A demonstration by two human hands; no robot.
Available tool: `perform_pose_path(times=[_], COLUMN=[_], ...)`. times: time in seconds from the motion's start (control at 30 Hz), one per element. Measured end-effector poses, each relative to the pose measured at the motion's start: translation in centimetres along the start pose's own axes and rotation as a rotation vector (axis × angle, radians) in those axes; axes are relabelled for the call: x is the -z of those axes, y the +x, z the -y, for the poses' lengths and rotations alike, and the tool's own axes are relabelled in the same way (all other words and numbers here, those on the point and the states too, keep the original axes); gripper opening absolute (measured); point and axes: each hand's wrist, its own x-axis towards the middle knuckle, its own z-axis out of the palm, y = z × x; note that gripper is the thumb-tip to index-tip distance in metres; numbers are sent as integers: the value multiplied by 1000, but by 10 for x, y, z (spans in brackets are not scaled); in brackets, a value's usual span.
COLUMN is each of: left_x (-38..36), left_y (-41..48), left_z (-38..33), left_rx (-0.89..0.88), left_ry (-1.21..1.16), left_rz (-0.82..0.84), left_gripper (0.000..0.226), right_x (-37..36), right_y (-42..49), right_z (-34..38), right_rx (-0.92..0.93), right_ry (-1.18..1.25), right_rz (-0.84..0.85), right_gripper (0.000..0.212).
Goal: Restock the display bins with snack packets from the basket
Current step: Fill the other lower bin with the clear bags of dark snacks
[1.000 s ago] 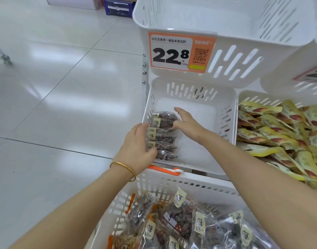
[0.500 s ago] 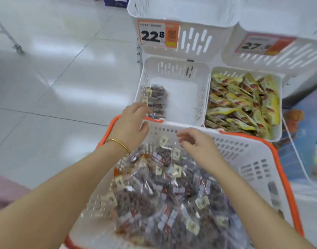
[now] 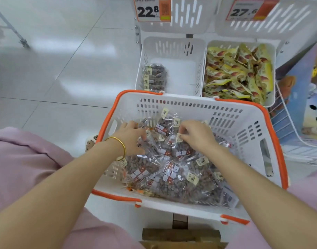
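– The basket [image 3: 243, 123] is matt white plastic with glossy orange rims, yes?
– Yes. The snack packets [image 3: 172, 184] are clear, shiny film; at ten o'clock the floor [image 3: 64, 69] tiles look glossy.

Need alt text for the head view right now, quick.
Both hands, left hand and right hand, dig into clear snack packets in a white basket. Beyond it, one display bin holds few packets.

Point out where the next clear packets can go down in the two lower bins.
The lower-left white slotted bin has bare floor right of the short row of clear dark-snack packets along its left wall. The neighbouring bin of yellow wrapped snacks is crowded. Both hands, left hand and right hand, are in the orange-rimmed basket.
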Motion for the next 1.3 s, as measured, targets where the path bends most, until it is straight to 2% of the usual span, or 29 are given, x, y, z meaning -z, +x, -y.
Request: perform_pose_path(times=[0.1,0.23,0.4,0.5,0.6,0.77,0.87,1.03,1.1,1.2,1.3], left_x=[-4,-4,22,46,70,106,111,107,104,102,105], left_y=[-3,-1,-1,-3,-6,-13,-11,-2,0,4,6], left_z=[1,3,-1,-5,-7,-19,-24,-32,-35,-38,-40], left_rx=[10,8,-72,-59,-16,-105,-109,-100,-99,-92,-39], left_ry=[132,109,-262,-445,-678,-669,-753,-750,-722,-727,-672], left_rz=[32,51,15,-103,-153,-238,-224,-286,-244,-163,-57], left_gripper=[43,31,10,9,11,16,16,19,29,36,47], right_x=[17,40,59,72,84,98,103,105,104,100,90], right_y=[-1,-9,-18,-25,-31,-34,-34,-32,-31,-29,-28], right_z=[-2,1,2,0,1,10,16,15,16,19,19], right_rx=[13,87,56,3,-17,-8,-22,-53,-35,6,-35], right_ry=[34,282,488,645,775,952,994,995,963,894,947], right_rz=[-6,-24,-51,-56,-49,-39,-28,-75,-53,74,131], right_gripper=[7,11,6,11,14,6,4,3,3,6,7])
